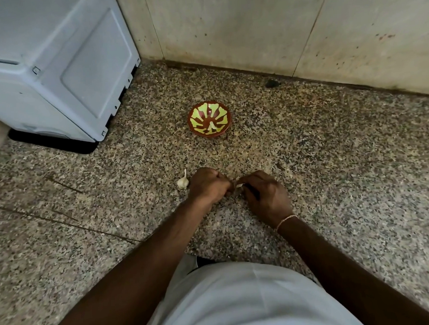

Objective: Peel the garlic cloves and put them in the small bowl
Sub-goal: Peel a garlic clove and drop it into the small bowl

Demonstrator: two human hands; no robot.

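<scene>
Pinching a garlic clove (239, 185) between both hands low over the speckled stone floor (333, 155), only a pale sliver of it showing between the fingertips; left hand (208, 187) curled into a loose fist with its fingers closed on the clove's near end, right hand (265, 195) curled too, fingers nipping the other end. Lying on the floor just beside the left hand, a garlic bulb (182, 182) with its thin stalk pointing up and away. Sitting farther ahead, well apart from the hands, the small bowl (209, 118), red-brown with yellow-green markings, holding a few pale peeled cloves (212, 127) near its front inner wall. Beyond, a stained tiled wall (250, 22); standing at far left, a white appliance (51, 59). Circling the right wrist, a thin thread band (285, 220)
</scene>
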